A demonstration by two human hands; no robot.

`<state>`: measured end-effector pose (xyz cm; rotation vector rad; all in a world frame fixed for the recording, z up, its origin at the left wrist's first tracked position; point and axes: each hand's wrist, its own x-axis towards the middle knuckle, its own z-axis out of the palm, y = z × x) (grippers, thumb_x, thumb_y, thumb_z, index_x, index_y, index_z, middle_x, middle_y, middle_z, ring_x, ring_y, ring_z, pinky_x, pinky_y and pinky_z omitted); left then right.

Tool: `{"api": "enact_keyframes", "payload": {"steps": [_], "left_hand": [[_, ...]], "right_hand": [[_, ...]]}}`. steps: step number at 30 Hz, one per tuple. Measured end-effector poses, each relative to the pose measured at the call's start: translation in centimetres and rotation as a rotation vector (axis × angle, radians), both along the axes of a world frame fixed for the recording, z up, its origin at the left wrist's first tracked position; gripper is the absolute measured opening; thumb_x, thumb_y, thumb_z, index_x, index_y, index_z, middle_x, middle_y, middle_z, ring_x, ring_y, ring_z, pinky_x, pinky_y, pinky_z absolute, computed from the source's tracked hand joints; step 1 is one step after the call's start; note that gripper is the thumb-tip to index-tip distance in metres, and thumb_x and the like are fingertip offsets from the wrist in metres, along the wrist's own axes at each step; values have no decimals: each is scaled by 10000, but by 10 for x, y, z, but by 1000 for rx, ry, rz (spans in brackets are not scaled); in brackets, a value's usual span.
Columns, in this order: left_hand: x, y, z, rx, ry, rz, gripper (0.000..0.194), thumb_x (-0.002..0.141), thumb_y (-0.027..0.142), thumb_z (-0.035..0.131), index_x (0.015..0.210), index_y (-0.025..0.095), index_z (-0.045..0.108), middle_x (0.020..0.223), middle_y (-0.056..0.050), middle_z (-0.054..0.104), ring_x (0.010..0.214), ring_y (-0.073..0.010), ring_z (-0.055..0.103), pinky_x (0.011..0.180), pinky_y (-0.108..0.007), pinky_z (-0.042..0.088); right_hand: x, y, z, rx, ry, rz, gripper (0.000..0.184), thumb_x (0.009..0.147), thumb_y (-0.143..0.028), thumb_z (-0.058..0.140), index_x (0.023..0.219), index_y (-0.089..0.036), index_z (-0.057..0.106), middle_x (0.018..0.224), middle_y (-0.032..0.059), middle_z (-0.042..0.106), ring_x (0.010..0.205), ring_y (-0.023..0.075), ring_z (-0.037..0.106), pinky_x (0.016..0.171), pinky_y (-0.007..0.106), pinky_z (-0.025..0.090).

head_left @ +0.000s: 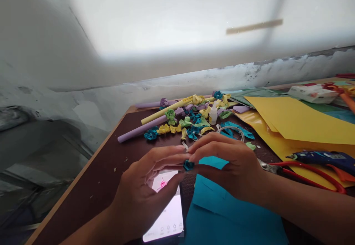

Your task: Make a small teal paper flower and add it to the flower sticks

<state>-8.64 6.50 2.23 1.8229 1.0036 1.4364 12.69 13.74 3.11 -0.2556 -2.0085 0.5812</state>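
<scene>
My left hand (144, 189) and my right hand (230, 167) meet fingertip to fingertip over the dark brown table (111, 156). Together they pinch a small rolled piece of teal paper (189, 165). Under the hands lies a lit phone (166, 215) with a white screen, and to its right a teal paper sheet (227, 211). Beyond the fingers lies a heap of small rolled paper pieces (188, 121) in yellow, green, teal and purple.
A long yellow paper tube (163, 111) and a purple one (144, 128) lie at the back left. A small glue bottle (213, 113) stands in the heap. Yellow sheets (299, 123), a blue glue gun (324, 158), red-handled scissors (305, 174) and a white box (313, 92) lie right.
</scene>
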Motion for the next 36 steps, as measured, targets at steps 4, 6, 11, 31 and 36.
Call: {"api": "enact_keyframes", "payload": {"steps": [4, 6, 11, 31, 36], "left_hand": [[3, -1, 6, -62, -66, -38, 420, 859, 119, 780, 1185, 377, 719, 1137, 33, 800, 1054, -169, 761, 926, -239, 633], [4, -1, 7, -83, -99, -39, 373, 855, 125, 789, 1138, 363, 743, 1097, 36, 810, 1018, -152, 768, 900, -202, 630], [3, 3, 7, -134, -127, -3, 274, 866, 140, 785, 1076, 314, 762, 1048, 20, 813, 975, -145, 774, 879, -182, 628], [-77, 68, 6, -35, 192, 336, 282, 862, 335, 733, 1125, 240, 693, 1180, -58, 717, 1047, -235, 708, 988, -455, 588], [-78, 72, -10, -35, 230, 322, 272, 860, 298, 717, 1116, 208, 699, 1078, -71, 754, 988, -249, 738, 941, -482, 613]], "right_hand": [[0, 0, 1, 38, 1, 3, 149, 877, -130, 769, 1009, -194, 742, 1013, 78, 761, 928, 184, 727, 825, 320, 608], [0, 0, 2, 62, -4, 8, 140, 883, -138, 766, 1006, -196, 733, 1017, 76, 763, 933, 181, 726, 832, 320, 605], [-1, 1, 3, 65, -3, 8, 129, 890, -150, 764, 1003, -198, 724, 1012, 76, 760, 930, 179, 727, 840, 316, 601], [0, 68, 68, -44, -1038, -494, 387, 871, -578, 696, 1141, -305, 744, 931, 55, 788, 757, 268, 721, 561, 312, 437], [-75, 122, 31, -33, -851, -619, 451, 952, -412, 683, 1332, -183, 603, 1173, 113, 721, 1054, 272, 686, 868, 393, 551]]}}
